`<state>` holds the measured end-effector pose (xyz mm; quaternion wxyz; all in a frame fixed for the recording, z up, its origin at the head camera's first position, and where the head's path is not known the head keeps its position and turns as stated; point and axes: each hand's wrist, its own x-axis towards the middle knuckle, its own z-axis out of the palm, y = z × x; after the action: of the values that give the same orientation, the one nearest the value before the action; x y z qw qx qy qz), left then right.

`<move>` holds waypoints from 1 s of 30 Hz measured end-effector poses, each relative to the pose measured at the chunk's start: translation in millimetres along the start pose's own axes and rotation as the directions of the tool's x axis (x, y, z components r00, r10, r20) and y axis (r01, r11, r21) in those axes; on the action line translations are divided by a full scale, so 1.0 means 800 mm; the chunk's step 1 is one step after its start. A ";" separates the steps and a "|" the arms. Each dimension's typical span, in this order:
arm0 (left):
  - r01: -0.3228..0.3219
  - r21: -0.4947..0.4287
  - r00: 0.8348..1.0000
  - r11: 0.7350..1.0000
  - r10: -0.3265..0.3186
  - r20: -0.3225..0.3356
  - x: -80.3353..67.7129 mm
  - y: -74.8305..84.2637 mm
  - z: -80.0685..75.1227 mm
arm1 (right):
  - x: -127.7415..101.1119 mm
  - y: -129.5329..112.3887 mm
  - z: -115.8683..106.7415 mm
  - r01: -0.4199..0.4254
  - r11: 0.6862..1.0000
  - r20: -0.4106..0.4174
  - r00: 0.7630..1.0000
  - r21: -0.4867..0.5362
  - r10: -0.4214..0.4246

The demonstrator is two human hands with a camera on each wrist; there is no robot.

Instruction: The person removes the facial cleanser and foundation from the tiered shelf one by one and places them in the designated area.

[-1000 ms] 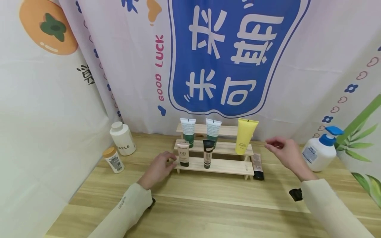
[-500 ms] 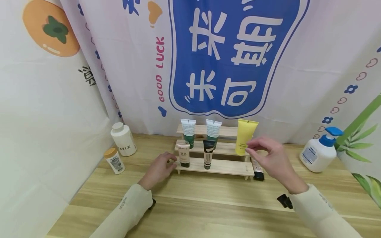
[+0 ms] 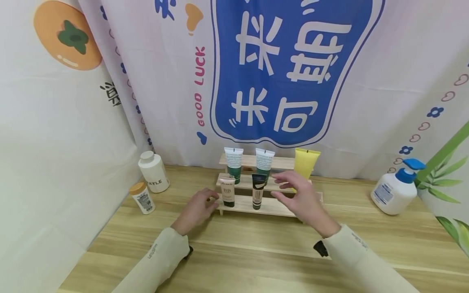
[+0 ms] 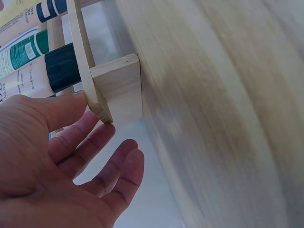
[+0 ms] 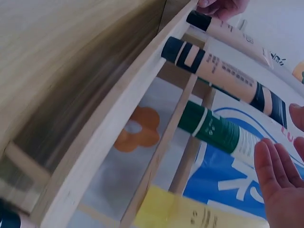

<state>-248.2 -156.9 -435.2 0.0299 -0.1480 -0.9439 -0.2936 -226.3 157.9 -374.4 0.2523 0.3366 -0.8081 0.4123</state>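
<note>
Black-and-beige tube (image 3: 258, 191) is standing cap-down between the two hands in the head view, on the lowest board of a wooden rack (image 3: 275, 207). Just beside it, the right hand (image 3: 302, 199) is hovering with thumb and fingers parted, holding nothing, and is partly hiding a yellow tube (image 3: 305, 162) behind it. The left hand (image 3: 198, 207) is gripping the rack's end on its own side, with a pale BB tube (image 3: 228, 193) standing just beside its fingertips; a green-and-white tube (image 3: 233, 162) and its twin (image 3: 264, 162) are standing farther back, between the hands. A white bottle (image 3: 154, 173) and an orange-capped bottle (image 3: 143, 199) are standing on the left hand's outer side, a pump bottle (image 3: 393, 191) on the right hand's outer side. In the left wrist view, the left hand's thumb (image 4: 69, 110) and nearest fingers are pinching the board's end, the others are curving loosely beside them, and the BB tube's dark cap (image 4: 63, 68) is sitting near the thumb. In the right wrist view, the right hand's fingers (image 5: 273, 171) are showing partly cut off by the frame edge, apart from the black-and-beige tube, whose cap is resting on the board between that hand and the left one.
</note>
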 end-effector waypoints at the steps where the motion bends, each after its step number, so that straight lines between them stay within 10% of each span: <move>1: 0.000 -0.001 1.000 1.000 0.000 0.000 0.000 0.000 0.000 | 0.002 0.000 0.005 -0.003 1.000 -0.005 1.000 0.004 0.003; 30: -0.003 -0.006 1.000 1.000 0.003 -0.008 -0.001 0.000 0.001 | 0.006 0.006 0.057 -0.093 0.993 -0.094 0.990 0.074 0.100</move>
<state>-247.4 -156.8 -435.8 0.0338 -0.1483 -0.9427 -0.2969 -238.6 120.5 -397.6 0.2593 0.2850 -0.7953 0.4680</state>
